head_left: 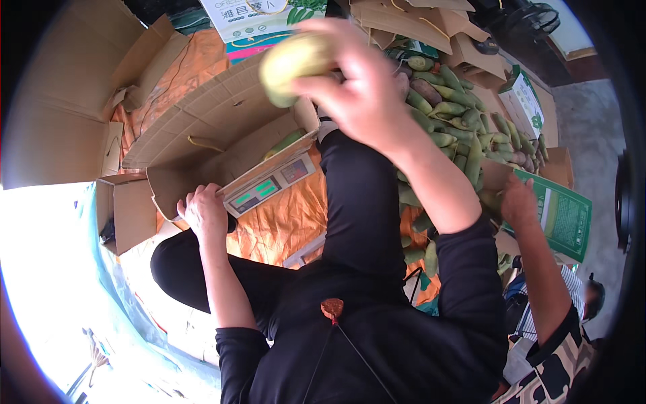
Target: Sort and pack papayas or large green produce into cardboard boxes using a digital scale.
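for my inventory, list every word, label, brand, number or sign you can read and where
I won't copy wording or numbers, only where they stand.
White box at the top: large dark characters; smaller print unreadable.
Scale: green lit display, digits unclear.
Green box at right: pale print, too small.
White-and-green box, upper right: too small.

The open box (pixel 195 121) is plain matt cardboard, creased along its inner wall. Beneath it I see a crinkled orange sheet (pixel 269 232) with a slight plastic sheen. The scale panel (pixel 270 184) looks smooth and hard, like plastic. Heaped green radishes (pixel 474 161) show smooth skins; the black trousers (pixel 363 195) are soft, matt cloth; the green carton (pixel 572 215) seems smooth printed card.
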